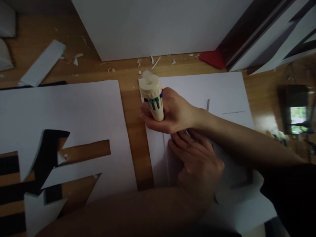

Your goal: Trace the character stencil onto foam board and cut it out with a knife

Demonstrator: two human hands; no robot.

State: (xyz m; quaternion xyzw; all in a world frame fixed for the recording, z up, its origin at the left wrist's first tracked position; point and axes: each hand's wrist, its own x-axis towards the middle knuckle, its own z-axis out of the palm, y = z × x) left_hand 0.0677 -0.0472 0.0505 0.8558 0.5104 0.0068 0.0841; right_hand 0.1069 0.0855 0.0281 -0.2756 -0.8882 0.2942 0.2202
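Observation:
My right hand (172,113) is closed in a fist around a fat cream-coloured multi-colour pen (154,97) with several coloured sliders, held upright with its tip down on a white sheet (222,95). My left hand (197,161) lies flat with fingers stretched out on the same sheet, just below the right hand, pressing down what looks like a straight edge; that edge is mostly hidden under the fingers. Faint pencil lines show on the sheet to the right of the hands.
A second white sheet (74,112) with cut-out shapes lies at left on the wooden table (134,131). A large white board (153,26) stands at the back. Paper scraps (148,62), a loose strip (41,64) and a red piece (212,58) lie nearby.

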